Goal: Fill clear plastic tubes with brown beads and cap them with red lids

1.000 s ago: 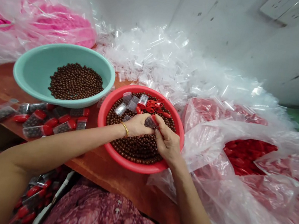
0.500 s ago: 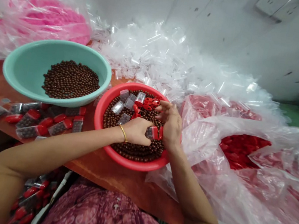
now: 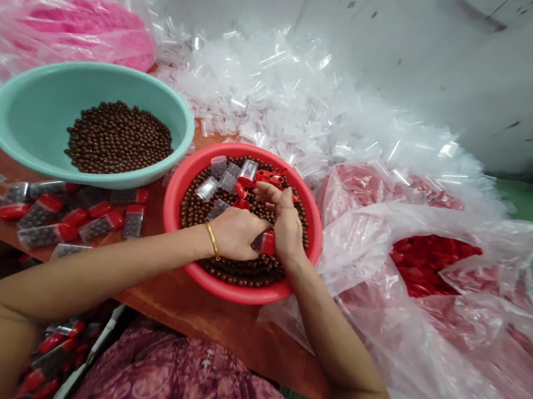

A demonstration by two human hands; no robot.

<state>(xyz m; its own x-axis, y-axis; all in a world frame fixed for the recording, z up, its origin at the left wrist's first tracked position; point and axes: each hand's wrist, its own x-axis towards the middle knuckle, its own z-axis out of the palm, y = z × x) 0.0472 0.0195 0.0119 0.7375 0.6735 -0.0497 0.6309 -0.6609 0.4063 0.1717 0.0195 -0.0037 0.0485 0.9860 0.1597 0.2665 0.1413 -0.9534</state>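
Observation:
Over the red basin [image 3: 171,211] of brown beads [image 3: 265,273], my left hand [image 3: 236,232] grips a small clear plastic container with a red cap [image 3: 268,243]. The container lies on its side, its capped end pointing right, and most of its body is hidden by my fingers. The palm of my right hand [image 3: 288,226] is against the red cap, with its fingers stretched out to the left. Beyond my hands, several clear empty containers [image 3: 207,188] and loose red caps [image 3: 270,178] rest on the beads.
A teal basin [image 3: 22,113] with brown beads stands left. Filled red-capped containers [image 3: 100,225] lie before it, above a box [image 3: 96,348] of more. Behind is a heap of clear containers [image 3: 283,94]; right, a plastic bag [image 3: 376,338] of red caps; far left, a pink-filled bag [image 3: 87,23].
My right palm has come onto the container's red cap, and its fingers have moved left, closer to my left hand. My left hand keeps hold of the container. The view has shifted slightly.

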